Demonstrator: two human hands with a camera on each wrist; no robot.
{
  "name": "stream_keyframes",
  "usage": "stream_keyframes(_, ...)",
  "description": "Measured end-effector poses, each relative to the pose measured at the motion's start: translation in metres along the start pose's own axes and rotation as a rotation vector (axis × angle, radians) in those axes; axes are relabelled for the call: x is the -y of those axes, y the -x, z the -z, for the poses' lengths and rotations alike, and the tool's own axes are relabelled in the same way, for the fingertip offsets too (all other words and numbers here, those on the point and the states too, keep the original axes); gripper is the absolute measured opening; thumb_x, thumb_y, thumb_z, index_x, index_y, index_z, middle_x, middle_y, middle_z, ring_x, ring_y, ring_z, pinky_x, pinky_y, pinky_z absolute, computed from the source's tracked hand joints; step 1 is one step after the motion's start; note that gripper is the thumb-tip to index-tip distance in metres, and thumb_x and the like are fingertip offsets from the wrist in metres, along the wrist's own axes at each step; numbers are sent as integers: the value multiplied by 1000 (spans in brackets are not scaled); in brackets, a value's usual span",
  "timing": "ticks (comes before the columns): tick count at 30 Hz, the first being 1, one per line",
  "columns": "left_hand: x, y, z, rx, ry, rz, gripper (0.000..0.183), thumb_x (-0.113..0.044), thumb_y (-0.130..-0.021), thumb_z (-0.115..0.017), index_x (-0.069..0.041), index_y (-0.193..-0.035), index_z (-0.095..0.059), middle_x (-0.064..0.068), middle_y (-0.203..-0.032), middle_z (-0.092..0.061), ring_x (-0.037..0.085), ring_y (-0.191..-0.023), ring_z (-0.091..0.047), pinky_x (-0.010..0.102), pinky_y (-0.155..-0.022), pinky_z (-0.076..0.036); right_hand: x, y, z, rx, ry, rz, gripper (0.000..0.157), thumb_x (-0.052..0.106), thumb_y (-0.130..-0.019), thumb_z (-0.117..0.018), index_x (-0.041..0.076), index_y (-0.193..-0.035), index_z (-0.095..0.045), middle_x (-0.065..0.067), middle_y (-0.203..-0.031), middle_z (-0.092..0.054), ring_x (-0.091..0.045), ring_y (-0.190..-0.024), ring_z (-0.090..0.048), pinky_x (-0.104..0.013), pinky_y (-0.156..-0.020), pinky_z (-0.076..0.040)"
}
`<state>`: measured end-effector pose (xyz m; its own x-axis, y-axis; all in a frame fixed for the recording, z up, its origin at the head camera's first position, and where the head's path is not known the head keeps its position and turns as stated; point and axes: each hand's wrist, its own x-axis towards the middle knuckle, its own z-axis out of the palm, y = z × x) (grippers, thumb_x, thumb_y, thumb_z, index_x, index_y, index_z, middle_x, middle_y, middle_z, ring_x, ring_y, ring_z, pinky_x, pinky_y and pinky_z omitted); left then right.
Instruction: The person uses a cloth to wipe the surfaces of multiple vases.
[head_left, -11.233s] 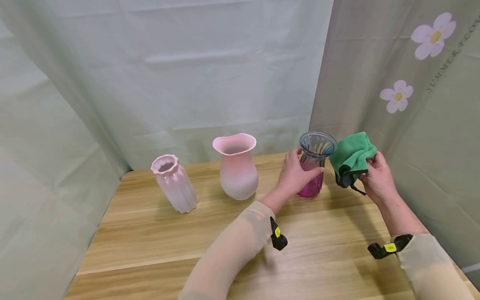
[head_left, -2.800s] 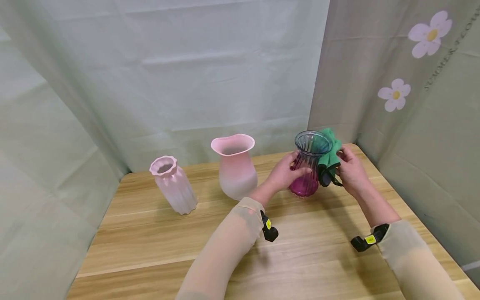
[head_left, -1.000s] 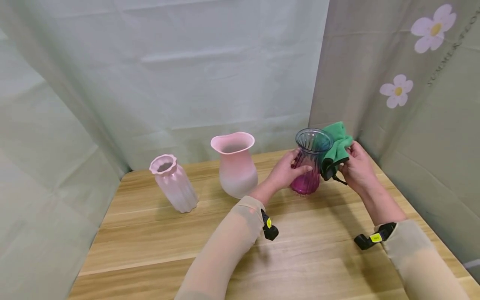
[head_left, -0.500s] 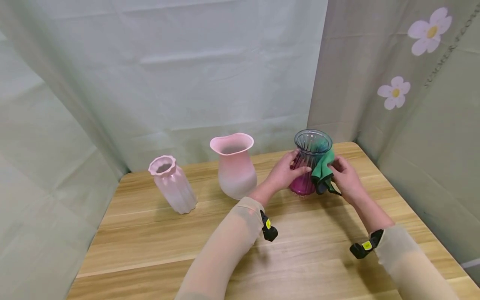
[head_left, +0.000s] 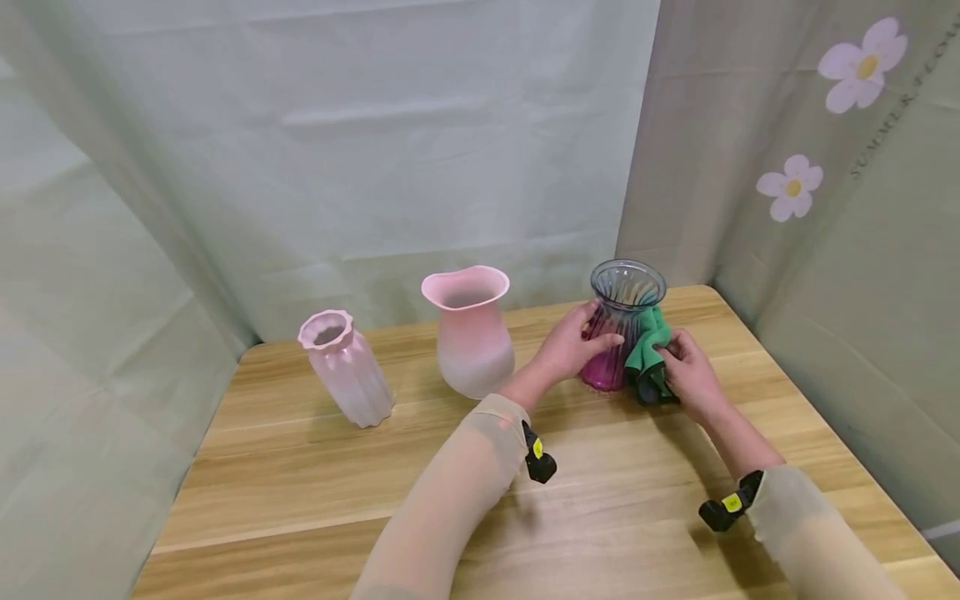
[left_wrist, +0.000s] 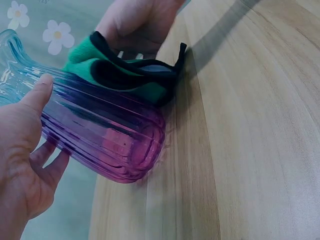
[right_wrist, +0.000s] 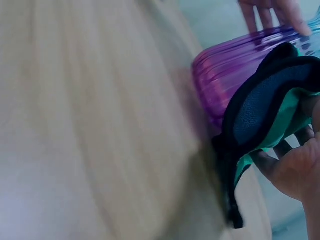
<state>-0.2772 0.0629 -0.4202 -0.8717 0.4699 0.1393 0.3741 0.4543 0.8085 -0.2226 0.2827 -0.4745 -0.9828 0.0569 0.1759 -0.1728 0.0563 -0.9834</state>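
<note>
A ribbed glass vase [head_left: 606, 367], blue at its flared rim and purple-pink at the base, stands upright at the back right of the table. My left hand [head_left: 562, 345] grips it from the left, thumb in front and fingers round the far side, as the left wrist view also shows. On the vase's other side, my right hand [head_left: 693, 375] holds a bunched green cloth [head_left: 648, 340] with black edging and a black loop. In the right wrist view the cloth [right_wrist: 287, 117] lies against the lower part of the glass vase [right_wrist: 220, 70].
A pink-and-white vase [head_left: 474, 354] with a wavy rim stands left of the glass one. Farther left is a slimmer pleated pink vase [head_left: 348, 367]. The wooden table [head_left: 300, 500] meets pale curtains [head_left: 450, 167] behind; a flower-printed curtain hangs at right.
My right hand has lowered the cloth along the vase's right side, from near the rim toward the base. My left hand keeps its grip, and the two pink vases stay put.
</note>
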Motion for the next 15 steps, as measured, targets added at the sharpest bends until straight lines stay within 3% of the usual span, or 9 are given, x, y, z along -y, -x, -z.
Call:
stream_keyframes(4,1,-1,0,-8,-22,-19,74,-37,-96,-74,-10,-157,-41,11,-153,-49,24,-140,-47,36,-114,-39,19,-5,-2,21,-99,-5,5,3,-107,-50,7,-110,-50,10,-98,-66,-1,-87,-61,-15,-72,-52)
stream_keyframes(9,1,-1,0,-11,-54,-22,74,-39,-97,-72,-11,-157,-41,10,-154,-48,24,-141,-45,39,-115,-38,44,-17,-4,48,-241,58,9,3,-107,-49,10,-110,-52,7,-97,-68,-3,-85,-64,-17,-73,-54)
stream_keyframes(15,0,1,-1,10,-74,3,78,-42,-97,-70,-10,-159,-36,11,-158,-42,26,-144,-41,41,-117,-36,63,-20,-1,72,-481,55,10,7,-108,-50,9,-117,-53,2,-100,-70,-7,-81,-65,-21,-68,-54)
